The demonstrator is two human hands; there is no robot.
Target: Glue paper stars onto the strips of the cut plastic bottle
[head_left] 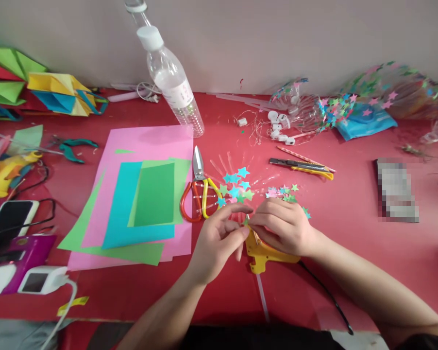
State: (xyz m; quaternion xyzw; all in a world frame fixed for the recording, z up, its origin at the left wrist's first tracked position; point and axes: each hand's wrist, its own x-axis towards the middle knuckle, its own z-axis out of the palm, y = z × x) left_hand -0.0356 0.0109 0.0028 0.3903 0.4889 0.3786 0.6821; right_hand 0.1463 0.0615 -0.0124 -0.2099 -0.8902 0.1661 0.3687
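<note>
My left hand (222, 240) is curved, its index finger and thumb apart on either side of a small green star (245, 221). My right hand (282, 226) has its fingertips pinched together at the edge of this star, and the exact grip is partly hidden. Beneath my right hand lies a yellow hot glue gun (266, 253), with a clear glue stick (261, 294) sticking out toward me. Just beyond my hands are blue, green and pink stars (235, 180) on fanned-out clear strips. More small stars (282, 190) lie past my right hand.
Red-and-yellow scissors (204, 192) lie beside stacked coloured paper (155, 194). A plastic bottle (171, 80) stands behind. A utility knife (301, 166) is at right, near a pixelated phone-shaped object (397, 189). Teal pliers (75, 147), a phone (13, 218) and a white charger (42, 279) are left.
</note>
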